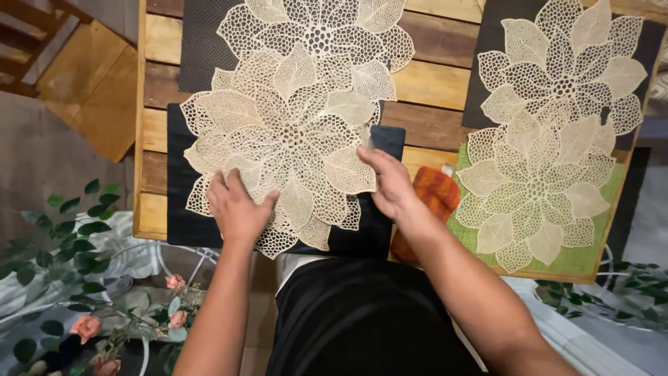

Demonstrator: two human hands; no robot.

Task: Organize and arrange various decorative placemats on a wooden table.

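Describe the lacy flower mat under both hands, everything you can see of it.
The cream flower mat is a flat openwork cutout of layered, veined petals round a dotted centre; it looks like thin vinyl. It lies on a dark rectangular placemat, its top edge overlapping another flower mat. The left hand presses its lower edge; the right hand touches its right petals.

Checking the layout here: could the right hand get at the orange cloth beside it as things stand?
Probably yes. The right hand rests on the cream flower mat, and the orange cloth lies just beside its wrist, uncovered on top. Nothing stands between them, though the forearm overlaps the cloth's near edge.
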